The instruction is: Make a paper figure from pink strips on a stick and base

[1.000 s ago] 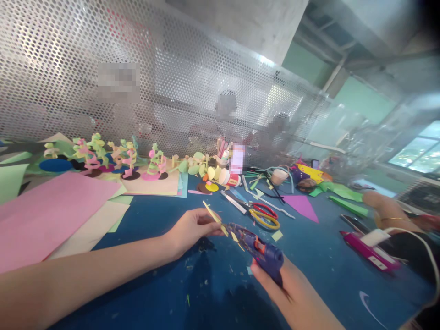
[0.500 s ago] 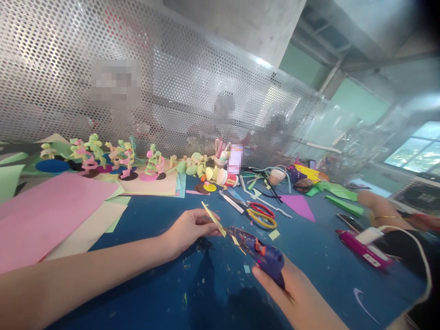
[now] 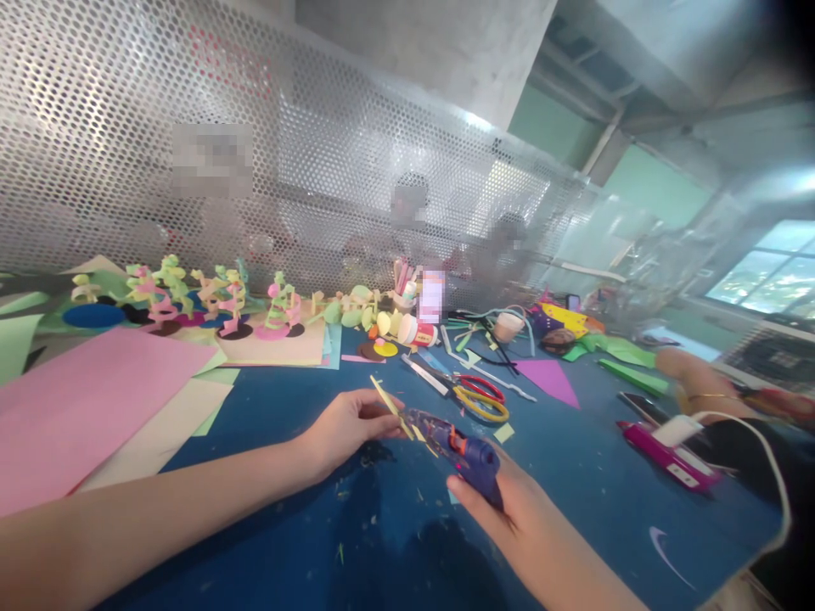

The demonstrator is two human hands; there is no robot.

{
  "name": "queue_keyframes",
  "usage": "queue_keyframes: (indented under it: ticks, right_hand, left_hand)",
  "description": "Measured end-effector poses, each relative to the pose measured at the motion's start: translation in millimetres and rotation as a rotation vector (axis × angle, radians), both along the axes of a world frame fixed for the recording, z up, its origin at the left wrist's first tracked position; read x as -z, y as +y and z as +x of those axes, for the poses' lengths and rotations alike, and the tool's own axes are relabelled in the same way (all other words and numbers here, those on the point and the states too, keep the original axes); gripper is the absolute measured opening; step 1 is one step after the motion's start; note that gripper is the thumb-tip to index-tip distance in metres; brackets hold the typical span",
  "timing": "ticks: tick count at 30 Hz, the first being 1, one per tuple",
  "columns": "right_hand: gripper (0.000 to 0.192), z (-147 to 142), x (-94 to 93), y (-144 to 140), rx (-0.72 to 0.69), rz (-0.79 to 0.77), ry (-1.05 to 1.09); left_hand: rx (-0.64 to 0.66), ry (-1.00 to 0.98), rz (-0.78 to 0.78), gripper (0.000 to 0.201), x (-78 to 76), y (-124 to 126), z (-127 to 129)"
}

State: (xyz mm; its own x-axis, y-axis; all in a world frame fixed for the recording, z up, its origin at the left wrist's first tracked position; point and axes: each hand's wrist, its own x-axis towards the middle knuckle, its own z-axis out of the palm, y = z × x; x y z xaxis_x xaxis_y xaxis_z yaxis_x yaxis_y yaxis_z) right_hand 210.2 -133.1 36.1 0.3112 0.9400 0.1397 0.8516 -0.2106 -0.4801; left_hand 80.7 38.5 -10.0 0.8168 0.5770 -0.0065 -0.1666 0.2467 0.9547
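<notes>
Our left hand (image 3: 347, 424) pinches a yellow paper strip (image 3: 387, 397); our right hand (image 3: 509, 513) grips the purple glue gun (image 3: 459, 450), mid-tabletop (image 3: 573, 475).

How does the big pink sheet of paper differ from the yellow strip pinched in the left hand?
The pink paper sheet lies flat on the blue table, untouched, broad and uncut; the yellow paper strip is narrow, raised off the table and tilted, pinched by the left hand. The strip meets the nozzle of the glue gun gripped by the right hand; the sheet overlaps other sheets. Both look like coloured craft paper.
</notes>
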Motion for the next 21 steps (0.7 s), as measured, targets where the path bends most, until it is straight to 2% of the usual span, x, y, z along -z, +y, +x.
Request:
queue_keyframes:
  ticks: [5, 14, 21]
  right_hand:
    - [0.044, 4.4, 3.7, -7.9, 0.042, -0.021, -0.019]
    - [0.046, 10.6, 9.5, -17.6, 0.032, -0.032, -0.021]
    - [0.051, 11.5, 7.3, -21.0, 0.045, -0.062, -0.041]
  left_hand:
    - [-0.014, 0.011, 0.014, 0.031, 3.3, 2.0, 0.9]
    - [-0.024, 0.015, 0.024, 0.030, 3.7, 1.3, -1.1]
    - [-0.026, 0.007, 0.008, 0.030, 2.8, 1.9, -0.6]
